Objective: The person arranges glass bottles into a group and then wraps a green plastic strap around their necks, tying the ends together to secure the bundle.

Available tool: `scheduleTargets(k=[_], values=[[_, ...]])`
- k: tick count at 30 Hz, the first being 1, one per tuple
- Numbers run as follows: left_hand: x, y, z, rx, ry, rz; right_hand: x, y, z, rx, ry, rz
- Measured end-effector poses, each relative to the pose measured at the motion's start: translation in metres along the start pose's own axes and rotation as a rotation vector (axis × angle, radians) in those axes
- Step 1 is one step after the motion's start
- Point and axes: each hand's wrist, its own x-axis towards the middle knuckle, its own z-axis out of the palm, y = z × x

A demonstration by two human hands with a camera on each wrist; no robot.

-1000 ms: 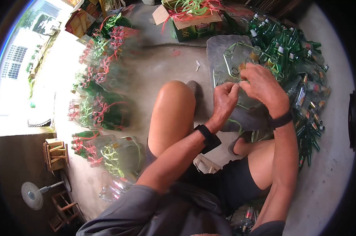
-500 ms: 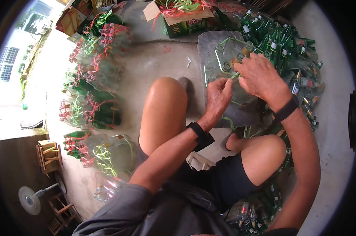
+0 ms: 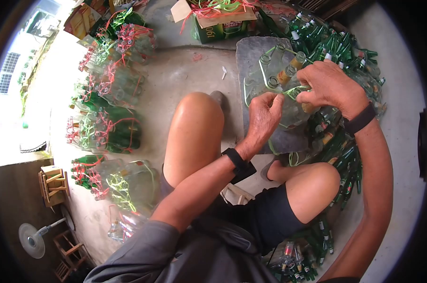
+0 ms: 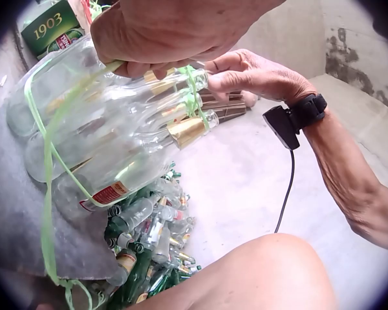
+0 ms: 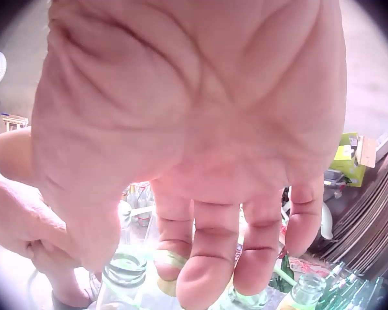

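Observation:
A bundle of clear glass bottles (image 3: 257, 78) (image 4: 116, 145) lies with green strap (image 4: 48, 194) around it on a grey stone slab (image 3: 251, 47). My left hand (image 3: 264, 118) (image 4: 174, 29) pinches the strap between thumb and fingers, just beside the bottle necks. Across from it, my right hand (image 3: 331, 87) (image 4: 262, 77) bends its fingers over the necks and holds a part of the strap. In the right wrist view the strap crosses the index fingertip of my right hand (image 5: 194, 129), near a bottle mouth (image 5: 125, 268); my left hand (image 5: 26, 219) is close by.
Green bottles (image 3: 336, 47) are heaped right of the slab. Strapped bottle bundles (image 3: 121, 127) stand along the left. A carton (image 3: 223, 30) with red and green strap is at the top. A fan (image 3: 32, 240) and wooden stools (image 3: 53, 185) stand at lower left.
My right hand has shifted right and turned over the bottle necks, moving apart from the left hand. My left hand keeps its pinch on the strap. The right knee has swung outward.

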Motion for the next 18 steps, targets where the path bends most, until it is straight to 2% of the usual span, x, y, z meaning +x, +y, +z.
scheduleTargets(k=[5, 7, 11, 13, 15, 17, 18], values=[[0.0, 0.0, 0.001, 0.012, -0.003, 0.007, 0.003, 0.023, -0.002, 0.062, 0.036, 0.013], [0.0, -0.004, 0.002, -0.003, 0.017, 0.041, 0.007, 0.027, -0.007, 0.121, 0.051, 0.092], [-0.001, -0.003, 0.006, -0.049, 0.057, 0.092, 0.017, 0.029, -0.011, 0.193, 0.035, 0.128], [-0.003, 0.005, 0.0, 0.021, -0.007, -0.005, 0.027, 0.032, 0.009, 0.18, 0.191, 0.08], [-0.004, 0.007, -0.001, 0.03, -0.013, -0.009, 0.034, 0.035, 0.028, 0.183, 0.248, 0.048], [-0.003, 0.006, -0.001, 0.038, -0.014, -0.012, 0.042, 0.036, 0.041, 0.146, 0.398, -0.004], [-0.003, 0.005, -0.001, 0.031, -0.012, -0.006, 0.044, 0.038, 0.046, 0.118, 0.372, 0.021]])
